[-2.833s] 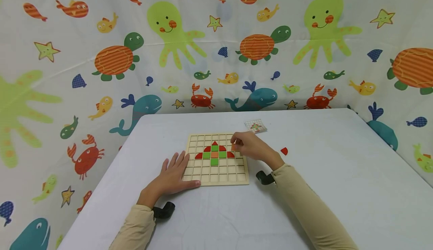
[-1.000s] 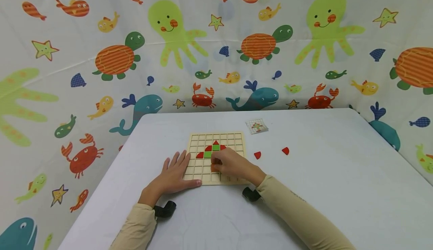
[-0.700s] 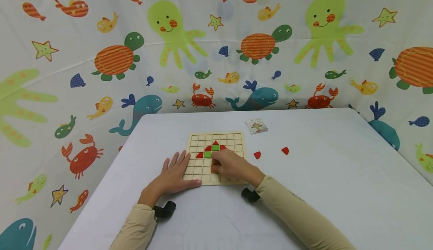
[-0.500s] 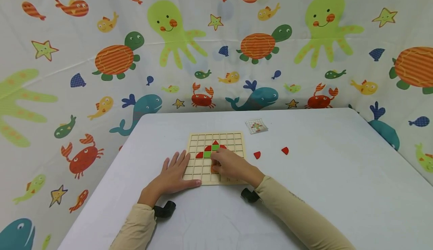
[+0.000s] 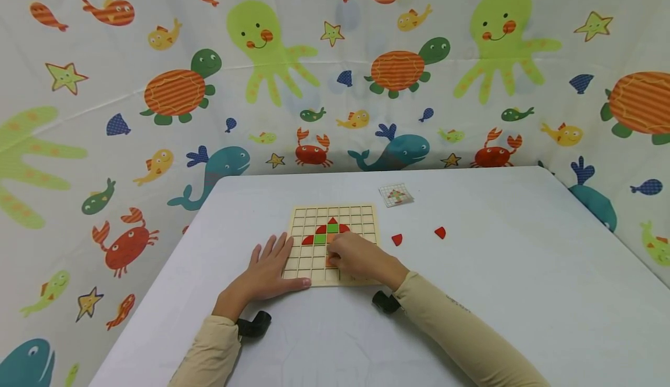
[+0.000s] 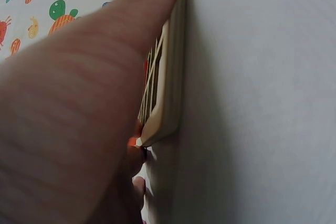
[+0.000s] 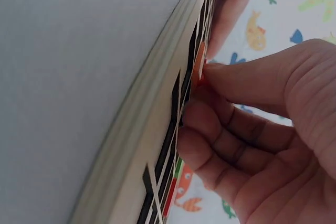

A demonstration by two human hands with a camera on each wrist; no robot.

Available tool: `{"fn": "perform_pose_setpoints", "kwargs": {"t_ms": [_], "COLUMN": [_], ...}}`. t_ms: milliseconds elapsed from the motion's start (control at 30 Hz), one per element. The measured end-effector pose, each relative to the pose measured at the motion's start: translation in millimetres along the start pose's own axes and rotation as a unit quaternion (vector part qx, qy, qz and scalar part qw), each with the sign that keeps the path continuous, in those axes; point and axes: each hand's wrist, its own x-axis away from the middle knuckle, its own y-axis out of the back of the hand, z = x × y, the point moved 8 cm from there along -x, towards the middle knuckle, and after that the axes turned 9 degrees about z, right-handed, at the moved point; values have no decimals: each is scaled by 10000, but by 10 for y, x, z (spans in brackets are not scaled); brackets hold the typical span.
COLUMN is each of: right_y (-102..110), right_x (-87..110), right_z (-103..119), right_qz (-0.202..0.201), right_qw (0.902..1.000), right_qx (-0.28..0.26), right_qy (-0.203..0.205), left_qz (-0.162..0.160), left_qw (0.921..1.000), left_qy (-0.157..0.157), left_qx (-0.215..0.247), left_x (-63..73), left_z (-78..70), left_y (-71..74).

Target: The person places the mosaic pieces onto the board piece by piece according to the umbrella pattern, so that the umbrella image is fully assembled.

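A pale wooden grid board [image 5: 306, 265] lies on the table, bearing red, green and orange tiles. My left hand [image 5: 267, 270] rests spread along its left side, the thumb across the near left corner. Over the lower middle of the board, my right hand [image 5: 358, 257] pinches an orange square tile [image 5: 330, 261] low in the grid. In the right wrist view, the thumb and curled fingers meet at that orange tile [image 7: 197, 62], down at the board's surface. A green square [image 5: 320, 239] and a red quarter-round tile [image 5: 307, 240] sit farther left; the right hand hides tiles beneath it.
Two loose red quarter-round tiles, one nearer [image 5: 397, 240] and one farther [image 5: 440, 233], lie right of the board. Behind it is a small card [image 5: 396, 195] printed with a grid pattern. A curtain with sea animals [image 5: 335, 84] hangs behind the white table [image 5: 497, 230].
My right hand has carried the orange square from the board's upper right to its lower middle, uncovering a loose red tile. Lately it has shifted only slightly; the left hand stays put.
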Motion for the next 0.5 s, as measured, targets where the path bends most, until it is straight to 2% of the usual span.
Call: {"fn": "perform_pose_setpoints", "kwargs": {"t_ms": [233, 367, 500], "right_y": [83, 182, 255], "right_x": [15, 62, 101], "right_z": [-41, -90, -207], "right_qz": [21, -99, -122], "right_qw": [9991, 9985, 9986], "right_qx": [-373, -418, -420], "right_qy": [187, 332, 285], "left_qz": [21, 23, 31], "left_qw": [10000, 10000, 10000], "left_qy": [29, 35, 29], "left_qx": [6, -15, 2], "left_x": [-6, -5, 7], "left_z": [19, 9, -15], "left_y": [-2, 2, 5]}}
